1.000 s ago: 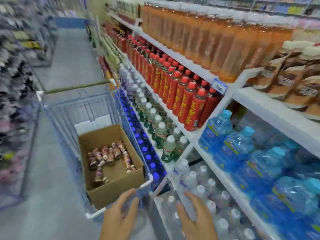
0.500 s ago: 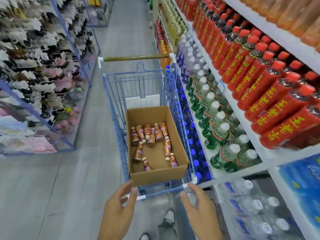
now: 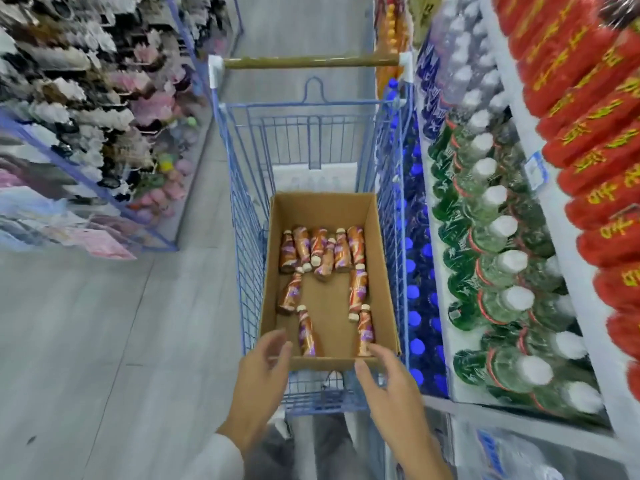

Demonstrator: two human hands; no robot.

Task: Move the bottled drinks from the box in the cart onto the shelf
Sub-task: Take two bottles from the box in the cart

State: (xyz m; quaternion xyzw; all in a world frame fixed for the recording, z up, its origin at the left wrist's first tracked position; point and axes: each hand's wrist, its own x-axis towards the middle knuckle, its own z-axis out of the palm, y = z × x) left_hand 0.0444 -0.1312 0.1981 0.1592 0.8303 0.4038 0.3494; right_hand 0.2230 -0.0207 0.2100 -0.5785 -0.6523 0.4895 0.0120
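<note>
Far left, a rack (image 3: pixel 86 116) of hanging stuff was too blurry to make out. Next over, the left hand (image 3: pixel 258 386) hung open over the near-left corner of the box (image 3: pixel 322 209), fingers loosely spread, gripping nothing.

The cardboard box sat inside the blue wire cart (image 3: pixel 247 258), and the bottled drinks (image 3: pixel 320 251) were all lying flat on its floor. They're little bottles with shiny copper-orange wraps, a purple patch on the label and cream caps. A row ran across the middle, with two more down each side toward the near end.

The right hand (image 3: pixel 391 389) was open too, holding nothing, fingertips right by the base of the near-right bottle. Couldn't tell if they touched.

Right of the cart was the shelf (image 3: pixel 571 282), with blue-capped bottles (image 3: pixel 415 265) low down, then green bottles (image 3: pixel 485 237) with white caps, then red bottles (image 3: pixel 588 133).
</note>
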